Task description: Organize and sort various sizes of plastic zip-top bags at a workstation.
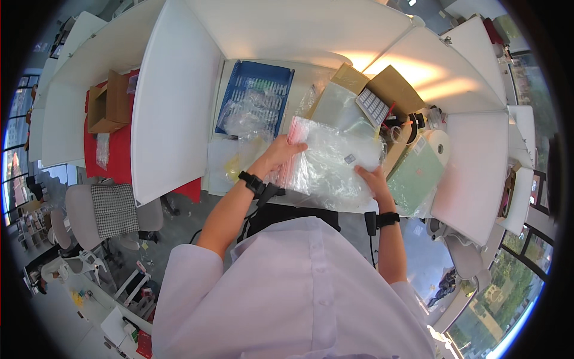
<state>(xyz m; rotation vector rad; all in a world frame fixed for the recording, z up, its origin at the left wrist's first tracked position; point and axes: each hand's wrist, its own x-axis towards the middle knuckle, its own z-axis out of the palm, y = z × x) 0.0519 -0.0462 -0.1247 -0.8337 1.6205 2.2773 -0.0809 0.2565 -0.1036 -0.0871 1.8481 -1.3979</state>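
Note:
A thick stack of clear zip-lock bags point(335, 157) with red zip edges is stretched between my hands above the table's near edge. My left hand point(280, 153) grips its left end by the red-edged side, thumb on top. At the lower right edge my right hand point(373, 182) is closed on the same stack, thumb on the plastic. A small dark printed square shows on the stack's right part. The fingers under the plastic are hidden on both sides.
Behind the bags lie a blue slotted basket point(286, 99) with crumpled clear plastic, an open cardboard box point(397, 90) and a white keypad-like panel point(372, 107). Right of them are a white roll point(439, 143) and a pale green wrapped pack point(418, 170). White partitions point(173, 107) enclose the table.

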